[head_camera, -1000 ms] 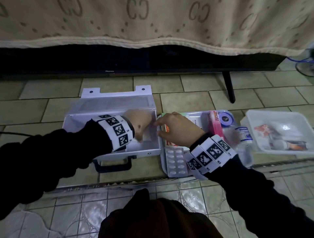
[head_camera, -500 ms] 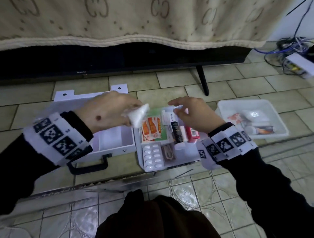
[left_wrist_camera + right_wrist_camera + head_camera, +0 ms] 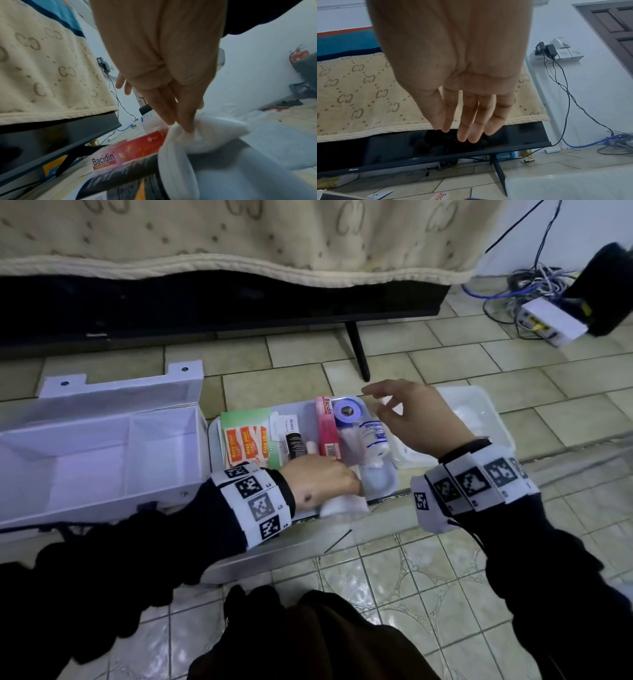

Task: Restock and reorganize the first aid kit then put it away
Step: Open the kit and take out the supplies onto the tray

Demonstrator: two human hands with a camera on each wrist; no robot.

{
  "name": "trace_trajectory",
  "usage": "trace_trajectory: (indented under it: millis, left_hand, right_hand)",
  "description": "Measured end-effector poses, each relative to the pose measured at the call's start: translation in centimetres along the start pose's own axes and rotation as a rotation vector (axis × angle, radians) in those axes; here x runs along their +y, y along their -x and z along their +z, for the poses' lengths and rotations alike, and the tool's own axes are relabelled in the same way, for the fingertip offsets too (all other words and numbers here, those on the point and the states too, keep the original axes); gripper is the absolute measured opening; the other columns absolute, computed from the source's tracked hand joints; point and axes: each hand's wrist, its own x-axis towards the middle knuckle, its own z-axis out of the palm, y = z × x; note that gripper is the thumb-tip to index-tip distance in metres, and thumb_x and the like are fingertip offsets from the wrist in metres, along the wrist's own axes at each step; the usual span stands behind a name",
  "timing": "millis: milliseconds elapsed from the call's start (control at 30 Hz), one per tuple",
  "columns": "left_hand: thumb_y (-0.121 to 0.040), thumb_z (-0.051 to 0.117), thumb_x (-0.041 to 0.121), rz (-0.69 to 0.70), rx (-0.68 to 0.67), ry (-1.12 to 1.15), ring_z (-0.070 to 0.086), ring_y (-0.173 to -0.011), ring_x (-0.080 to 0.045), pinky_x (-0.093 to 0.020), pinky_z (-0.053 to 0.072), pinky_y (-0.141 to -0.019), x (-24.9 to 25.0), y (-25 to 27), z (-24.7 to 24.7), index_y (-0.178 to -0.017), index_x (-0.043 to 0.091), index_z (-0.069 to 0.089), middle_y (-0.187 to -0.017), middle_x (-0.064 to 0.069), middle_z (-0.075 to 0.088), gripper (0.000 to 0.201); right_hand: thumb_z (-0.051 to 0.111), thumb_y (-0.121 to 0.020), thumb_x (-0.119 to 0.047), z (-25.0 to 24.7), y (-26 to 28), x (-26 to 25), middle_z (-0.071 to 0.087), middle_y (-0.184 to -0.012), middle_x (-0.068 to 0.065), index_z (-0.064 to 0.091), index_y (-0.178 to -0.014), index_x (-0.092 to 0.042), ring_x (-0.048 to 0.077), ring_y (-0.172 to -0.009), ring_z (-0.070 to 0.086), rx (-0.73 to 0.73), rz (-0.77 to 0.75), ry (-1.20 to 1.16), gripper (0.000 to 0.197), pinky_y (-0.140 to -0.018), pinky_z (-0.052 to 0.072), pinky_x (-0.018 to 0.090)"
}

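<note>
The white first aid box (image 3: 96, 446) lies open on the floor at the left, its compartments bare. Beside it a flat tray (image 3: 214, 440) holds plasters (image 3: 246, 445), a black tube (image 3: 294, 445), a pink Bacidin box (image 3: 327, 426), a blue tape roll (image 3: 347, 410) and a bandage roll (image 3: 373, 436). My left hand (image 3: 356, 491) pinches a soft white packet (image 3: 346, 505) at the tray's front edge. The left wrist view shows the fingertips (image 3: 185, 127) pressed into that packet (image 3: 214, 135), next to the Bacidin box (image 3: 130, 151). My right hand (image 3: 376, 402) hovers open above the bandage roll and holds nothing, its fingers (image 3: 467, 128) straight.
A second white tray (image 3: 479, 412) stands right of the supplies, partly behind my right wrist. A TV (image 3: 205, 309) under a beige cloth stands just behind, with one thin leg (image 3: 358, 354) near the tray. Cables and a white device (image 3: 551, 320) lie at the far right.
My left hand carried the white packet from the box to the front of the supply tray and lowered it. My right hand moved right, above the bandage roll, fingers spread.
</note>
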Motion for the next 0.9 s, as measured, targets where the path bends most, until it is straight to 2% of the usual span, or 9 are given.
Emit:
trace_trajectory:
  millis: [33,133,200,300,400,467,633,767,900]
  left_hand:
    - [-0.097,0.042,0.020,-0.005,-0.015,0.018,0.058,-0.107,-0.023,-0.036,0.047,-0.077,0.0,-0.1,0.4,-0.118,0.015,0.058,-0.118,-0.004,0.062,0.027]
    - [-0.096,0.038,0.018,-0.063,-0.022,0.115,0.046,-0.127,-0.020,-0.038,0.043,-0.098,0.2,0.2,1.5,-0.134,0.016,0.047,-0.139,-0.002,0.048,0.040]
    - [-0.092,0.039,0.027,-0.079,0.005,0.148,0.041,-0.131,-0.019,-0.036,0.040,-0.103,0.3,0.5,2.2,-0.139,0.016,0.040,-0.145,-0.002,0.041,0.049]
    - [-0.092,0.051,0.033,-0.103,-0.040,0.142,0.030,-0.136,-0.014,-0.025,0.034,-0.098,0.6,0.9,2.7,-0.146,0.019,0.023,-0.153,0.004,0.023,0.062]
    - [-0.094,0.050,0.030,-0.176,0.028,0.138,0.027,-0.136,-0.015,-0.028,0.038,-0.092,1.2,0.8,3.0,-0.144,0.021,0.027,-0.151,0.001,0.013,0.055]
    - [-0.095,0.047,0.032,-0.210,0.073,0.165,0.031,-0.132,-0.017,-0.029,0.037,-0.095,1.4,0.6,3.3,-0.142,0.021,0.032,-0.145,-0.003,0.020,0.051]
    - [-0.097,0.041,0.025,-0.196,0.089,0.109,0.041,-0.125,-0.020,-0.028,0.035,-0.098,1.5,0.7,3.8,-0.142,0.016,0.031,-0.140,-0.005,0.033,0.047]
    - [-0.089,0.039,-0.002,-0.139,0.117,0.131,0.034,-0.134,-0.018,-0.027,0.022,-0.111,0.8,1.1,3.1,-0.137,0.016,0.043,-0.141,0.000,0.044,0.051]
    - [-0.084,0.044,-0.009,-0.072,0.149,0.206,0.041,-0.130,-0.018,-0.033,0.027,-0.109,0.1,1.9,2.8,-0.126,0.015,0.055,-0.134,-0.001,0.054,0.050]
  right_hand:
    - [0.051,-0.092,-0.014,0.0,0.0,0.1,0.062,-0.119,0.002,0.058,-0.124,-0.019,0.019,-0.098,0.059,-0.001,-0.002,0.001,0.033,-0.077,0.036,0.015]
    - [0.048,-0.092,-0.009,0.0,0.0,0.3,0.062,-0.121,0.002,0.058,-0.124,-0.018,0.019,-0.099,0.059,0.000,-0.012,0.004,0.034,-0.078,0.036,0.014]
    - [0.046,-0.092,-0.008,0.0,-0.1,0.4,0.062,-0.121,0.003,0.058,-0.123,-0.018,0.020,-0.101,0.059,-0.005,-0.015,0.008,0.035,-0.082,0.037,0.017]
    - [0.047,-0.092,-0.009,0.2,-0.2,0.3,0.062,-0.121,0.004,0.058,-0.123,-0.019,0.020,-0.102,0.059,-0.014,-0.021,0.002,0.034,-0.084,0.037,0.018]
    - [0.047,-0.092,-0.008,0.4,-0.4,0.0,0.062,-0.122,0.004,0.058,-0.123,-0.017,0.020,-0.105,0.058,-0.022,-0.042,0.006,0.035,-0.086,0.037,0.019]
    - [0.047,-0.091,-0.007,0.5,-0.6,-0.1,0.062,-0.122,0.003,0.058,-0.124,-0.016,0.020,-0.106,0.058,-0.027,-0.053,0.009,0.036,-0.088,0.037,0.019]
    - [0.048,-0.090,-0.006,0.9,-1.0,-0.3,0.063,-0.120,0.004,0.059,-0.123,-0.017,0.020,-0.105,0.057,-0.039,-0.072,0.012,0.036,-0.078,0.032,0.012]
    - [0.048,-0.091,-0.008,1.2,-0.9,-0.5,0.063,-0.119,0.005,0.060,-0.122,-0.018,0.022,-0.104,0.057,-0.045,-0.086,0.003,0.034,-0.084,0.036,0.019]
    - [0.048,-0.091,-0.008,1.2,-0.7,-0.8,0.064,-0.119,0.004,0.060,-0.122,-0.018,0.021,-0.105,0.057,-0.046,-0.091,0.008,0.035,-0.084,0.037,0.019]
